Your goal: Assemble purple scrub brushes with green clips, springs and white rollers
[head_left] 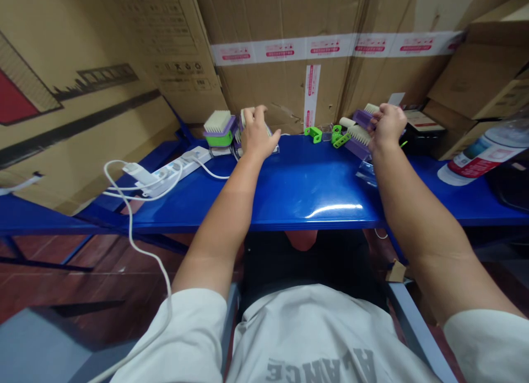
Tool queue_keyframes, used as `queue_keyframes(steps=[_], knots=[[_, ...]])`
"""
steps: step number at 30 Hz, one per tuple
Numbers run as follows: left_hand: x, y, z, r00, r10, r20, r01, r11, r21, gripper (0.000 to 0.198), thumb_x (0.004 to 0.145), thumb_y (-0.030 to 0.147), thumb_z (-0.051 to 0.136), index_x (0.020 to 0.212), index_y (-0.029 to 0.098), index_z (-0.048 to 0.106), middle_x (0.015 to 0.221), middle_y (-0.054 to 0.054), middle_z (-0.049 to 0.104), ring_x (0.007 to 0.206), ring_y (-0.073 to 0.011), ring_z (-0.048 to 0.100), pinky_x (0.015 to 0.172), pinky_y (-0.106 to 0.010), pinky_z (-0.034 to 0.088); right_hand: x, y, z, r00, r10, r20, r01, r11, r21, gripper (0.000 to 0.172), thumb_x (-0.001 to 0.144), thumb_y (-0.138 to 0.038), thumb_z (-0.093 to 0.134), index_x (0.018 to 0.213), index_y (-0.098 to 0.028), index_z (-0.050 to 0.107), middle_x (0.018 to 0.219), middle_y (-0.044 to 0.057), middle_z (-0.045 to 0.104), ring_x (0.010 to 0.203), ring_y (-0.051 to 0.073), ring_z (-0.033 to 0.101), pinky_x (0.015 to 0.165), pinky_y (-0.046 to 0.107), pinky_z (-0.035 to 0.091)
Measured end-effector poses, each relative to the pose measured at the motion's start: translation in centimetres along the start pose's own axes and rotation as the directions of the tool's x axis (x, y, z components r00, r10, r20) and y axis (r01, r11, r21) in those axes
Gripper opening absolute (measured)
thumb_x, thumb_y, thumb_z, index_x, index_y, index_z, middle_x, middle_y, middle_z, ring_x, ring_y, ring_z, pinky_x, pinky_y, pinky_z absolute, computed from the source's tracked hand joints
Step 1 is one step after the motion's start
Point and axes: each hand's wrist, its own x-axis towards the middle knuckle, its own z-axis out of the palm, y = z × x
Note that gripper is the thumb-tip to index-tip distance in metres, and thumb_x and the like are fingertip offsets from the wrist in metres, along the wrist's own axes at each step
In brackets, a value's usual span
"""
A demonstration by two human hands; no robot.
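My left hand (258, 136) is at the back of the blue table, its fingers curled over a brush with pale bristles (243, 118) that it mostly hides. Just left of it stands a purple and green brush block (219, 130), bristles up. At the back right, my right hand (388, 127) has its fingers closed at the edge of a purple brush (363, 118). Below that lies another purple brush (357, 143) with cream bristles. Green plastic brackets (314, 134) sit between the hands, one of them (339, 138) touching the brushes.
A white power strip (169, 173) with looping cables lies on the left of the blue table (306, 179). To the right, a clear bottle (475, 157) lies tilted near cardboard boxes (475, 80). Large taped cardboard (281, 19) walls the back.
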Motion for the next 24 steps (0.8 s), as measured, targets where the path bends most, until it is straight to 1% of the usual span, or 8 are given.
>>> queue_keyframes(steps=[3,5,8,10,12,15,19,24], knots=[[0.0,-0.2,0.4,0.989,0.123,0.076,-0.120,0.992,-0.037,0.057,0.098,0.028,0.090,0.149,0.028,0.064,0.153,-0.013,0.065,0.143,-0.0374,0.070,0.119,-0.052,0.061,1.0,0.0,-0.7,0.993,-0.114,0.042,0.121,0.964,-0.238,0.013,0.097,-0.020,0.060,0.088,-0.028,0.059,0.092,0.004,0.073,0.091,0.025,0.077,0.078,0.037,0.060],[-0.1,-0.3,0.7,0.966,0.208,0.153,-0.199,0.977,-0.071,0.053,0.097,0.026,0.087,0.145,0.026,0.065,0.142,-0.011,0.071,0.136,-0.0351,0.073,0.118,-0.050,0.061,0.7,0.0,-1.1,0.973,-0.174,0.150,0.222,0.874,-0.432,0.011,0.096,-0.019,0.063,0.088,-0.026,0.062,0.099,0.009,0.078,0.106,0.030,0.080,0.095,0.046,0.065],[-0.2,-0.4,1.2,0.916,0.304,0.261,-0.285,0.952,-0.108,0.049,0.095,0.022,0.085,0.141,0.023,0.068,0.132,-0.009,0.074,0.128,-0.0327,0.075,0.120,-0.049,0.060,-1.2,-0.1,-1.5,0.927,-0.147,0.346,0.364,0.580,-0.729,0.008,0.094,-0.028,0.072,0.097,-0.022,0.076,0.114,0.015,0.082,0.127,0.043,0.077,0.113,0.064,0.060],[-0.3,-0.4,1.5,0.886,0.353,0.302,-0.327,0.935,-0.133,0.049,0.093,0.020,0.085,0.140,0.022,0.070,0.134,-0.010,0.074,0.128,-0.0321,0.075,0.121,-0.049,0.059,-2.7,-0.3,-1.6,0.915,-0.078,0.395,0.393,0.390,-0.833,0.022,0.091,-0.035,0.079,0.108,-0.022,0.083,0.128,0.020,0.083,0.134,0.051,0.074,0.118,0.075,0.055],[-0.3,-0.4,1.7,0.865,0.388,0.318,-0.356,0.921,-0.156,0.049,0.092,0.018,0.084,0.139,0.022,0.071,0.137,-0.010,0.074,0.129,-0.0318,0.075,0.121,-0.049,0.059,-4.1,-0.5,-1.5,0.914,-0.042,0.405,0.400,0.266,-0.877,0.032,0.092,-0.042,0.082,0.117,-0.022,0.085,0.136,0.024,0.082,0.137,0.055,0.072,0.119,0.080,0.053],[-0.3,-0.6,1.9,0.850,0.406,0.335,-0.366,0.913,-0.180,0.048,0.091,0.019,0.084,0.138,0.021,0.072,0.139,-0.010,0.075,0.130,-0.0318,0.074,0.121,-0.049,0.060,-5.4,-1.0,-1.4,0.912,-0.033,0.409,0.408,0.183,-0.895,0.047,0.094,-0.046,0.081,0.134,-0.020,0.084,0.146,0.027,0.080,0.144,0.057,0.067,0.122,0.083,0.050],[-0.3,-0.7,2.0,0.832,0.402,0.382,-0.339,0.914,-0.223,0.047,0.091,0.020,0.085,0.136,0.021,0.072,0.141,-0.011,0.075,0.131,-0.0313,0.075,0.119,-0.047,0.062,-6.4,-1.6,-1.4,0.889,0.046,0.455,0.446,0.131,-0.885,0.063,0.097,-0.045,0.083,0.150,-0.011,0.078,0.166,0.032,0.064,0.157,0.058,0.055,0.124,0.074,0.055],[-0.4,-0.8,2.1,0.804,0.411,0.429,-0.343,0.911,-0.230,0.044,0.091,0.021,0.085,0.133,0.021,0.073,0.139,-0.011,0.074,0.129,-0.0304,0.075,0.119,-0.046,0.060,-7.1,-1.9,-1.5,0.866,0.120,0.486,0.482,0.063,-0.874,0.068,0.101,-0.052,0.080,0.157,-0.014,0.074,0.173,0.028,0.060,0.164,0.057,0.047,0.126,0.072,0.055]])
